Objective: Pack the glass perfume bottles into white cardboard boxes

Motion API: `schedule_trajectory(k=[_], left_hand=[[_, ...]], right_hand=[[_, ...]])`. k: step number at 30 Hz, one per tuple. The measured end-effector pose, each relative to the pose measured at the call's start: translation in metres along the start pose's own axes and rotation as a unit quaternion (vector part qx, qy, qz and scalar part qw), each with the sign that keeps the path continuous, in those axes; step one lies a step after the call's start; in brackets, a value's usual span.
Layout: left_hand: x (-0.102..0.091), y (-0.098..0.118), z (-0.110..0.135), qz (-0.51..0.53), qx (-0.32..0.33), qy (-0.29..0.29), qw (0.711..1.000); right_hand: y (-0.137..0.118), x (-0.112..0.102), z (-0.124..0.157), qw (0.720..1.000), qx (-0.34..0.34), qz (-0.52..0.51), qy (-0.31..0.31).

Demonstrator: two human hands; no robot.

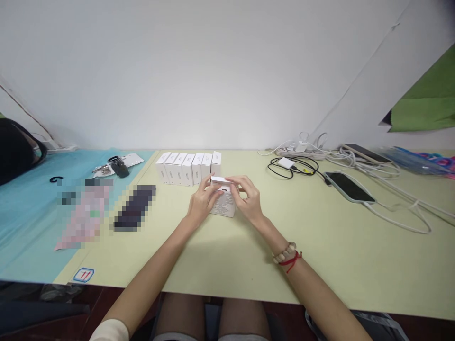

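A small white box [223, 202] stands on the pale green table [320, 246] in front of me, its lid flap raised at the top. My left hand [201, 201] grips the box's left side, fingers pinching the flap. My right hand [248, 198] holds the right side, fingers curled over the top edge. A bead bracelet and a red string [288, 255] circle my right wrist. Just behind the box stands a row of several identical white boxes [188, 167].
A phone [349, 187] on a cable lies to the right, near a power strip [300, 151] and tangled white and black cords. On the blue cloth [31, 208] at left lie keys [115, 166] and blurred items. A dark bag [16, 149] sits far left.
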State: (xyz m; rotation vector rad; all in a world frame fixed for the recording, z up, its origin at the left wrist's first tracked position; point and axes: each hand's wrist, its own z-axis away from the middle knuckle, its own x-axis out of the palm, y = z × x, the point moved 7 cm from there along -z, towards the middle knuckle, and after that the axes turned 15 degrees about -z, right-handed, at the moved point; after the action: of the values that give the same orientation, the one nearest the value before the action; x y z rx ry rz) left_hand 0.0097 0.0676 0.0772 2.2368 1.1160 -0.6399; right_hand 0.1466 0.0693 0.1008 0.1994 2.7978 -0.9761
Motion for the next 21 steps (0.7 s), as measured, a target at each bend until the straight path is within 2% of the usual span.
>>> schedule_trajectory(k=[4, 8, 14, 18, 21], left_hand=[[-0.010, 0.001, 0.000, 0.005, 0.025, 0.068, 0.997], [-0.013, 0.004, 0.003, 0.026, 0.044, 0.106, 0.993], [-0.013, 0.006, 0.004, 0.027, 0.052, 0.121, 0.991], [-0.013, 0.007, 0.005, 0.034, 0.046, 0.118, 0.991], [-0.012, 0.008, 0.006, 0.018, 0.033, 0.119, 0.992]], right_hand=[[0.004, -0.001, 0.000, 0.999, 0.025, -0.034, 0.004], [0.011, -0.004, 0.002, 0.996, 0.056, -0.060, 0.024], [0.027, -0.005, 0.005, 0.983, 0.104, -0.151, 0.024], [0.038, 0.002, 0.006, 0.976, 0.148, -0.160, -0.002], [0.036, 0.004, 0.005, 0.978, 0.145, -0.149, -0.012]])
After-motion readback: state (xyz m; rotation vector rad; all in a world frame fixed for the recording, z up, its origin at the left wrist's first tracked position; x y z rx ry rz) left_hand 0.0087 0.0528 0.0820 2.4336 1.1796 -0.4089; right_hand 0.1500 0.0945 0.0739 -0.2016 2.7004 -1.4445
